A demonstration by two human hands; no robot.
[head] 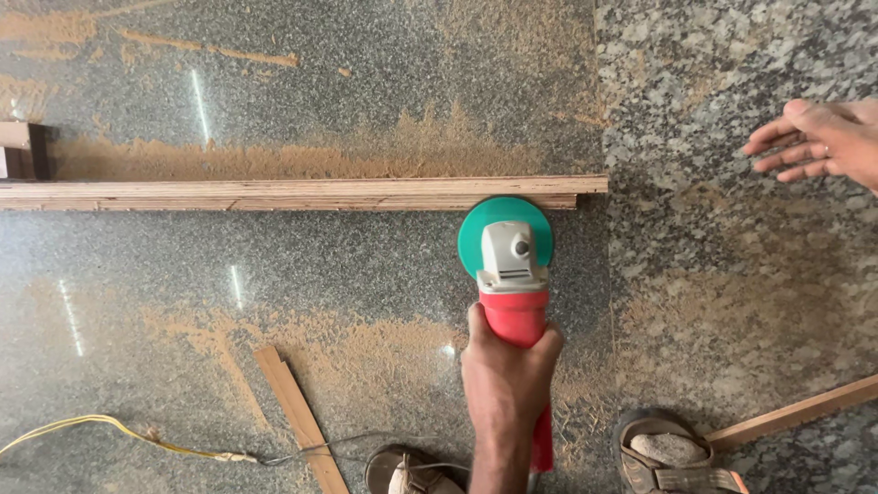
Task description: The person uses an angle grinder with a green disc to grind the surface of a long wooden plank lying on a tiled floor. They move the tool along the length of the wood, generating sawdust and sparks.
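Note:
My right hand point(505, 375) grips the red body of an angle grinder point(514, 302). The grinder points away from me. Its green round disc point(476, 229) rests against the near edge of a long plywood strip point(274, 193) close to the strip's right end. The strip lies flat across the speckled stone floor point(713, 274). My left hand is not in view. Both my sandalled feet show at the bottom, the left foot point(407, 471) and the right foot point(668, 455).
Another person's open hand point(814, 139) with a ring reaches in from the right edge. Sawdust point(302, 160) lies behind the strip and around the grinder. A short wood offcut point(297, 416), a yellow cord point(110, 430) and a wood batten point(796, 413) lie on the floor.

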